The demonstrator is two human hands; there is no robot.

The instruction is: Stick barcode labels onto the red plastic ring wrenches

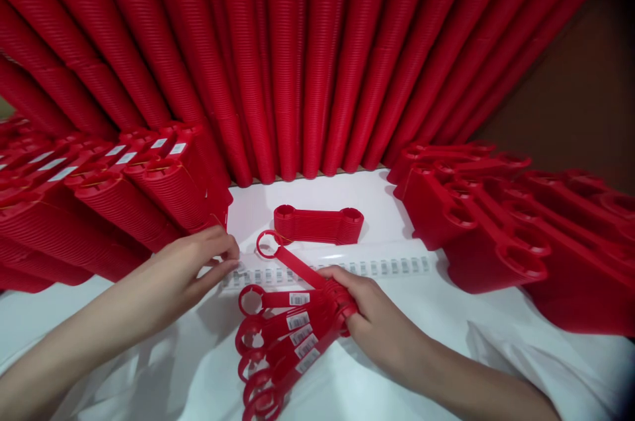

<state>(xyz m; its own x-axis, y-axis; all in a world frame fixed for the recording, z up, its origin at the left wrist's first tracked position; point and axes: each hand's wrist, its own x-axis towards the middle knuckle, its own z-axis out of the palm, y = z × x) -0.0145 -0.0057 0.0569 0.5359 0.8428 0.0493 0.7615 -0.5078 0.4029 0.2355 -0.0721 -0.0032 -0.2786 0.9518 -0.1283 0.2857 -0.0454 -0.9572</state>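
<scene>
My right hand point(380, 315) is closed around one end of a fanned bunch of flat red plastic pieces point(278, 328) with ring-shaped ends. Several of them carry a white barcode label point(299, 298); the top one, pointing up and left, shows none. My left hand point(206, 262) has thumb and fingertips together at the left end of a clear strip of barcode labels point(387, 267). A small whitish label appears at its fingertips, partly hidden. The strip lies on the white table, running behind the bunch.
A short stack of the same red pieces point(317, 226) lies behind the strip. Tall red stacks point(285, 77) form a wall at the back. Bundled stacks with labels point(163, 189) stand on the left, and more red stacks point(476, 235) on the right of the white table point(387, 388).
</scene>
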